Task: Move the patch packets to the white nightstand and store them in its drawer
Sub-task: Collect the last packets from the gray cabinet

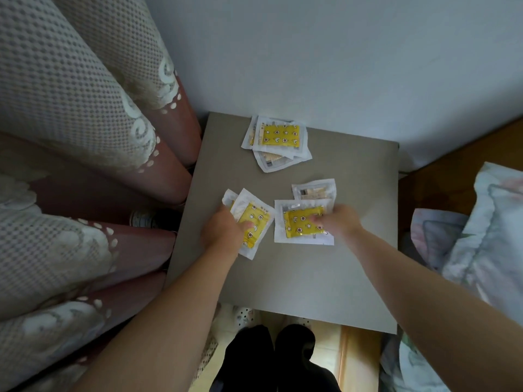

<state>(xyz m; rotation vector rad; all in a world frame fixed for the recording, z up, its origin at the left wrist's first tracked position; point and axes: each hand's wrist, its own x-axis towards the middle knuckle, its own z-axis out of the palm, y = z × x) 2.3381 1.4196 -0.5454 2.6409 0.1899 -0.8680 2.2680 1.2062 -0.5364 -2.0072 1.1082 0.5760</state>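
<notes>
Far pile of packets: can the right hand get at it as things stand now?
Probably yes. The far pile lies on the open tabletop beyond the right hand, with only one flat packet between. But that hand now holds a near packet.

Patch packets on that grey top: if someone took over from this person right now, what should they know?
Left hand: grips the left packets, thumb on top.
Right hand: fingers on the right packet; grip unclear.
One loose packet lies behind it; a rear pile sits near the wall, both on the grey tabletop.
Done: nothing stored yet; no drawer in view.
Left: gather all, carry to the nightstand, put in its drawer.
</notes>
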